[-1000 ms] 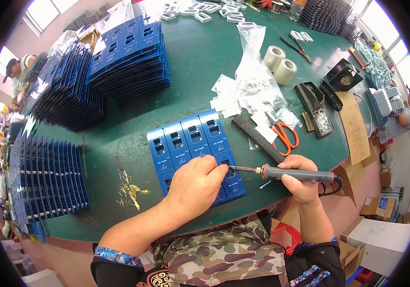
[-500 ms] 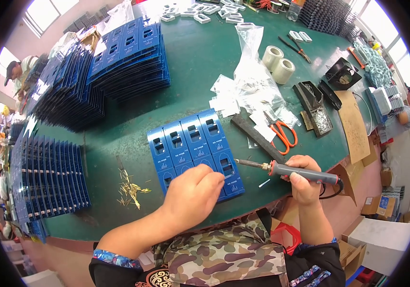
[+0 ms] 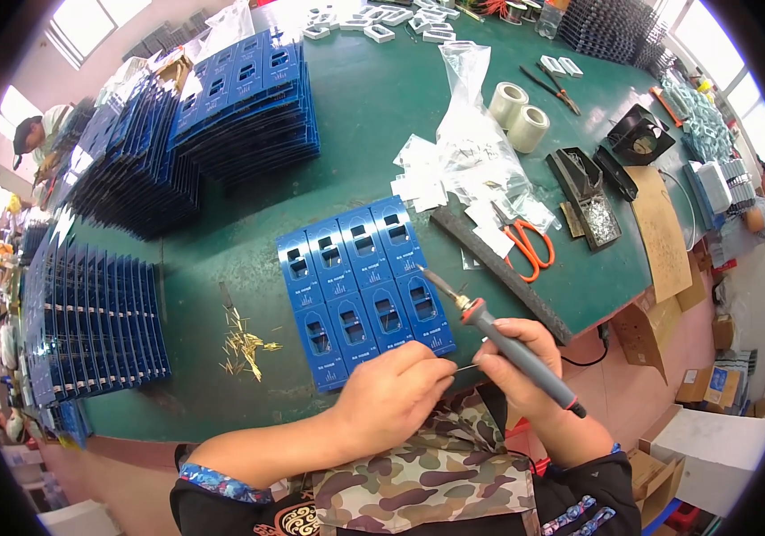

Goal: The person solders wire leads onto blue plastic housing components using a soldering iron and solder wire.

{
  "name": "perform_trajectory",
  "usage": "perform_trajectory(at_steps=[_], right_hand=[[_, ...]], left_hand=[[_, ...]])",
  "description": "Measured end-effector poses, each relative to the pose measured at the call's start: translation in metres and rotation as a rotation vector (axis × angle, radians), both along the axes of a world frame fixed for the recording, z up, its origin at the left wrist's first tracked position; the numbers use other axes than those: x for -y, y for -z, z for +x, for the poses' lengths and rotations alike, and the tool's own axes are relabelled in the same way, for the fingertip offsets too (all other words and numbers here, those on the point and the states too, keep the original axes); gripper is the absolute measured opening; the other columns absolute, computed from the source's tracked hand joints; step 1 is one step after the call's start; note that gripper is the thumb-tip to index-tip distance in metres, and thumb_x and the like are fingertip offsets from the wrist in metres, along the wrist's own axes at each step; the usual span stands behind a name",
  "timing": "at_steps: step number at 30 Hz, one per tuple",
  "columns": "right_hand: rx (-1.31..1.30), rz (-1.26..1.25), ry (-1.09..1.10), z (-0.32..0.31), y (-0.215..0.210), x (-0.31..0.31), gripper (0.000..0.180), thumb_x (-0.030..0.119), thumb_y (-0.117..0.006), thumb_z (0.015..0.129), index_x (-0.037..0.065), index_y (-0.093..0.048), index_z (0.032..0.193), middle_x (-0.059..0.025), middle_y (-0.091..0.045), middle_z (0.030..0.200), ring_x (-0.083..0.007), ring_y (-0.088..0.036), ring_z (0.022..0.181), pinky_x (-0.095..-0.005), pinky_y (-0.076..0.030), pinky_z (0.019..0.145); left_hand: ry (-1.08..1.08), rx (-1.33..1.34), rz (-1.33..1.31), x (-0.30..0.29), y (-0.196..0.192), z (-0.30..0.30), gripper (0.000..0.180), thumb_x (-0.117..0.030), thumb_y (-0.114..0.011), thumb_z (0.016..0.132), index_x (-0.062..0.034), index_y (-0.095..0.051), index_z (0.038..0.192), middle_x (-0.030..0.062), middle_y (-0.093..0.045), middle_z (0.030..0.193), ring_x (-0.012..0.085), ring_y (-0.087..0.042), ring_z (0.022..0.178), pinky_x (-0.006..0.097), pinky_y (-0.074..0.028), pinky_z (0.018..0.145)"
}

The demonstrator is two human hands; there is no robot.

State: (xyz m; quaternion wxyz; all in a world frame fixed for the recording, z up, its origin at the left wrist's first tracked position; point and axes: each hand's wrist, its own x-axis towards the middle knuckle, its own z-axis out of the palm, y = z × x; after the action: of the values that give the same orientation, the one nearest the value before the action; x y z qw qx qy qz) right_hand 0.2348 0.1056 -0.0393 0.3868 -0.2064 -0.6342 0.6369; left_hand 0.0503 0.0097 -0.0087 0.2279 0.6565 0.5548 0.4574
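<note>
A thin sliver [image 3: 466,367] at the left hand [image 3: 393,397] — too small to name — and the apron [image 3: 427,496] is cut off by the view's near edge!

Table [image 3: 364,107] dark green, duller patches near front. Board [image 3: 362,293] bright blue, fine white print repeated beneath dark cut-outs. Stacked boards [image 3: 244,112] the same blue. Soldering iron [image 3: 532,366]: grey handle, reddish-orange collar, black tail, metallic tip. Thin wire [image 3: 467,367] silvery grey. Pins [image 3: 244,350] yellow-gold. Scissors [image 3: 543,259] orange-handled. Bar [image 3: 500,276] charcoal. Tape rolls [image 3: 528,132] pale cream-green. Tray [image 3: 579,179] black. Cardboard sheet [image 3: 664,234] light brown. Floor [image 3: 141,464] dusty pink. Apron [image 3: 422,482] camouflage: green, brown, tan blotches. Sleeve [image 3: 208,512] black; cuff [image 3: 226,484] mottled in blues.
</note>
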Motion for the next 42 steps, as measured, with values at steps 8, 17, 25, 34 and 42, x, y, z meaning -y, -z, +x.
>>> perform_trajectory(at_steps=[8,17,25,34,42], right_hand=[[0.131,0.397,0.09,0.028,-0.018,-0.057,0.026,0.012,-0.067,0.076,-0.004,-0.064,0.096,-0.0135,-0.063,0.087,-0.0189,-0.056,0.071,-0.031,-0.046,0.065],[0.17,0.219,0.077,0.024,-0.013,-0.059,0.019,0.008,-0.065,0.073,-0.005,-0.066,0.087,-0.0132,-0.065,0.078,-0.0194,-0.058,0.066,-0.0304,-0.046,0.06],[0.211,0.255,0.074,0.023,-0.014,-0.06,0.018,0.009,-0.066,0.073,-0.004,-0.066,0.086,-0.0119,-0.064,0.074,-0.0197,-0.057,0.063,-0.0309,-0.045,0.059],[0.213,0.266,0.064,0.022,-0.013,-0.06,0.018,0.009,-0.067,0.073,-0.003,-0.066,0.086,-0.0107,-0.063,0.072,-0.0191,-0.056,0.062,-0.0309,-0.044,0.057],[0.15,0.083,0.131,0.025,-0.012,-0.058,0.018,0.009,-0.066,0.073,-0.004,-0.065,0.086,-0.0118,-0.064,0.074,-0.0195,-0.057,0.064,-0.0309,-0.045,0.059]], left_hand=[[-0.173,-0.3,0.012,-0.012,0.004,-0.037,0.016,0.001,-0.068,0.077,-0.0019,-0.064,0.092,0.0105,-0.058,0.077,0.0275,-0.059,0.066,0.035,-0.048,0.057],[-0.176,-0.385,-0.011,-0.014,0.008,-0.037,0.018,0.0,-0.068,0.075,-0.0029,-0.065,0.092,0.0092,-0.057,0.076,0.0271,-0.058,0.067,0.036,-0.048,0.057],[-0.171,-0.367,0.002,-0.014,0.01,-0.039,0.019,0.001,-0.068,0.075,-0.0027,-0.064,0.093,0.0089,-0.057,0.077,0.0268,-0.058,0.066,0.036,-0.048,0.057],[-0.167,-0.386,-0.014,-0.014,0.009,-0.038,0.018,0.0,-0.068,0.076,-0.003,-0.065,0.093,0.0091,-0.057,0.077,0.0271,-0.058,0.066,0.037,-0.048,0.058],[-0.18,-0.375,0.027,-0.012,0.013,-0.04,0.021,0.0,-0.068,0.072,-0.0045,-0.064,0.093,0.0069,-0.055,0.076,0.0258,-0.057,0.067,0.036,-0.048,0.057]])
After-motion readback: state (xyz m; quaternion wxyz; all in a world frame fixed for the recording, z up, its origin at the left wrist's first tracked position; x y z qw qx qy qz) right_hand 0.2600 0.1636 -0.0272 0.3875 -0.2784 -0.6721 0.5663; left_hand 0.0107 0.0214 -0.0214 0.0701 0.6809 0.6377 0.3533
